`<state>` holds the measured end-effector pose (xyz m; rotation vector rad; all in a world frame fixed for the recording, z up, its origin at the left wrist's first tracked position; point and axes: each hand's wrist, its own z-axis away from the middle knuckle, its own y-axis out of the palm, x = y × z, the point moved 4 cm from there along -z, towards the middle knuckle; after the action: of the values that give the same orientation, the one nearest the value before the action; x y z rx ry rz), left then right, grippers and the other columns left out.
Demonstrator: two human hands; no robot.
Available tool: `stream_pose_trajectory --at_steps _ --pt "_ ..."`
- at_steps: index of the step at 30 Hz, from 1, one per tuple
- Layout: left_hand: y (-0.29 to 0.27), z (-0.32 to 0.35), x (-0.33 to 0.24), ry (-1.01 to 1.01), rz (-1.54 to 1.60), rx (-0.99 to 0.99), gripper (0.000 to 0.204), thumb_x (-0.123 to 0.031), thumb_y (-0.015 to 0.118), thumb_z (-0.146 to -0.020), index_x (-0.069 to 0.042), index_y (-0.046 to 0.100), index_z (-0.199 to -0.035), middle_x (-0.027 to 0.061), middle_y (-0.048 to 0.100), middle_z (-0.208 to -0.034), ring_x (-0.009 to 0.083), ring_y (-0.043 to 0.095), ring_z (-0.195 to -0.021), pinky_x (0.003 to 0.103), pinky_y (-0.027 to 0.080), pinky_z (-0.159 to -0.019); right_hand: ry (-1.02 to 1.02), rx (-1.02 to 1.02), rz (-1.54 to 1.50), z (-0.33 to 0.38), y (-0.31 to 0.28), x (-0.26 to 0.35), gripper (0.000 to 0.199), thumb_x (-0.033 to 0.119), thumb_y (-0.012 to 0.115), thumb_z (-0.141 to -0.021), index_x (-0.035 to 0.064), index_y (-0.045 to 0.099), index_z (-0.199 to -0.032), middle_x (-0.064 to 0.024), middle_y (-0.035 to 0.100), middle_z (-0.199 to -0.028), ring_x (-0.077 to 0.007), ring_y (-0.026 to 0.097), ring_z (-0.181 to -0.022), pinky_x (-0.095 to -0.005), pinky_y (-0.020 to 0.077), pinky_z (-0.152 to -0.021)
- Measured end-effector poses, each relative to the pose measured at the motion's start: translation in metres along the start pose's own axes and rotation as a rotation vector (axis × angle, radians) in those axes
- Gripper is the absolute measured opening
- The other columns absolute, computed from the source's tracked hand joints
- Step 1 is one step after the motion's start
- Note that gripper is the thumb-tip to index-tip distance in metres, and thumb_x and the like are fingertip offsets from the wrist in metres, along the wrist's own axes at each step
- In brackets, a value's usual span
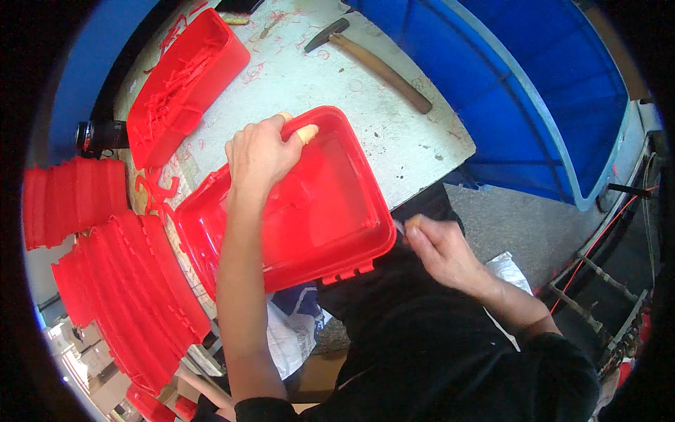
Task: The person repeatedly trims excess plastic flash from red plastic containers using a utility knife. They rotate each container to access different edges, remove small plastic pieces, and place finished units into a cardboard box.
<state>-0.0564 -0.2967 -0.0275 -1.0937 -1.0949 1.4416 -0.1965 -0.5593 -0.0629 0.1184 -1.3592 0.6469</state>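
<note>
R grip (443,251) hides most of sm. item (400,227), type unclr.

Stretches the bare left forearm (242,281) from near to far, holding the left hand (260,155) knuckles-up in a firm clasp between yellow-tipped thumb (307,133) and fingers (285,116). Angles the bare right forearm (517,306) leftward from the near right, curling the right hand (441,250) into a tight pinch.

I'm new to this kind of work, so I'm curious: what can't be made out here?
- Head view: the slim tool in the right hand, whose grip hides most of it.
- Head view: the red plastic box's underside, hidden by its own body.
- Head view: the black object, cut off by the upper edge.
</note>
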Motion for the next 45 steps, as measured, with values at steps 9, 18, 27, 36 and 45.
stream_pose_trajectory --at_steps 9,18,27,36,45 --pt "-0.004 0.003 0.004 0.038 0.033 -0.005 0.048 -0.056 0.066 -0.088 -0.009 0.074 -0.096 0.0185 0.072 -0.081 0.0373 0.070 -0.082 0.048 0.051 -0.074 -0.198 -0.029 0.461 -0.017 -0.048 0.042 0.013 0.018 0.059 -0.097 0.0058 0.063 -0.100 -0.0175 0.064 -0.079 -0.0360 0.067 -0.073 -0.0439 0.0524 -0.063" --pt "-0.001 0.007 0.011 0.040 0.123 -0.069 0.042 -0.046 0.067 -0.090 -0.005 0.076 -0.090 0.0186 0.072 -0.078 0.0344 0.071 -0.078 0.046 0.050 -0.070 -0.127 -0.191 1.031 -0.116 -0.033 0.089 0.024 0.024 0.059 -0.100 0.0048 0.072 -0.092 -0.0143 0.071 -0.077 -0.0269 0.068 -0.064 -0.0375 0.0527 -0.057" --pt "0.011 0.005 0.021 0.068 0.157 -0.186 0.043 -0.046 0.068 -0.089 -0.004 0.075 -0.085 0.0207 0.070 -0.074 0.0367 0.071 -0.073 0.049 0.053 -0.065 -0.056 -0.216 1.128 -0.116 -0.022 0.097 0.024 0.023 0.059 -0.100 0.0052 0.072 -0.091 -0.0159 0.070 -0.074 -0.0287 0.068 -0.064 -0.0396 0.0519 -0.057" --pt "0.011 0.004 0.022 0.070 0.153 -0.194 0.044 -0.047 0.069 -0.089 -0.003 0.075 -0.086 0.0201 0.071 -0.074 0.0346 0.071 -0.070 0.046 0.054 -0.064 -0.064 -0.241 1.108 -0.123 -0.018 0.098 0.030 0.027 0.056 -0.101 0.0047 0.069 -0.086 -0.0182 0.069 -0.074 -0.0333 0.068 -0.065 -0.0430 0.0523 -0.057" --pt "0.011 0.005 0.022 0.011 0.156 -0.160 0.045 -0.049 0.067 -0.090 -0.004 0.076 -0.092 0.0180 0.072 -0.077 0.0335 0.072 -0.073 0.046 0.054 -0.068 -0.039 -0.217 1.173 -0.098 -0.016 0.094 0.034 0.029 0.055 -0.102 0.0028 0.067 -0.085 -0.0193 0.069 -0.073 -0.0356 0.069 -0.065 -0.0445 0.0521 -0.054"
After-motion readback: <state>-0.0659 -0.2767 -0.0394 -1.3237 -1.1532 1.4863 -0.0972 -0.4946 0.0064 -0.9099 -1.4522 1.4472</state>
